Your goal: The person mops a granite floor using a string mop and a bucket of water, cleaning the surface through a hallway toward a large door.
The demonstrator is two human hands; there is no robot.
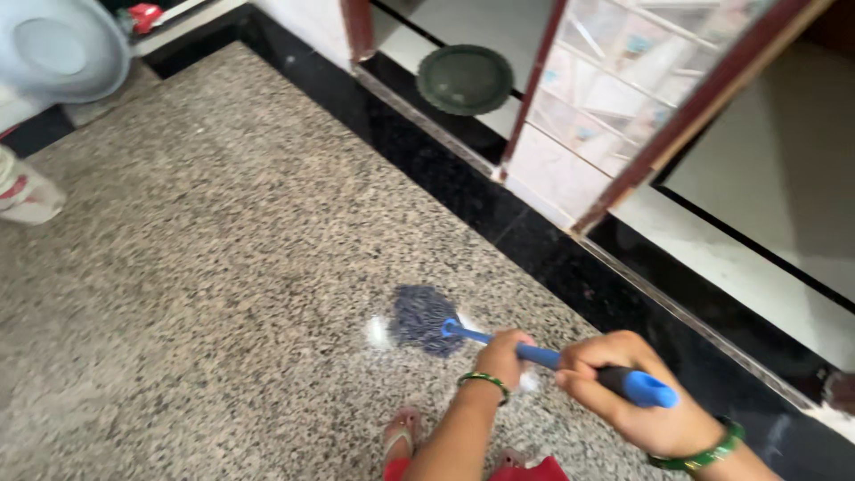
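Currently a blue-handled mop [552,358] is gripped in both hands, its grey string head [420,319] pressed flat on the speckled granite floor [205,267], just in front of the person's feet in sandals [403,432]. The left hand [504,356] is wrapped around the shaft lower down, nearer the head; the right hand [623,401] is closed around the upper end, where a dark grip meets the blue tip. Green bangles are worn on both wrists. A pale wet patch [381,331] is seen touching the mop head on its left side.

Beyond it, a black stone border [534,240] is laid along the floor's edge, with an open glazed door [614,107] in a red-brown frame above it. A dark round basin [464,78] lies past the threshold, and a pale blue tub [62,44] is seen at the far left corner.

A slip could be caused by the wet patch so close to the sandals, and the door glass could be struck if the handle were swung wide.
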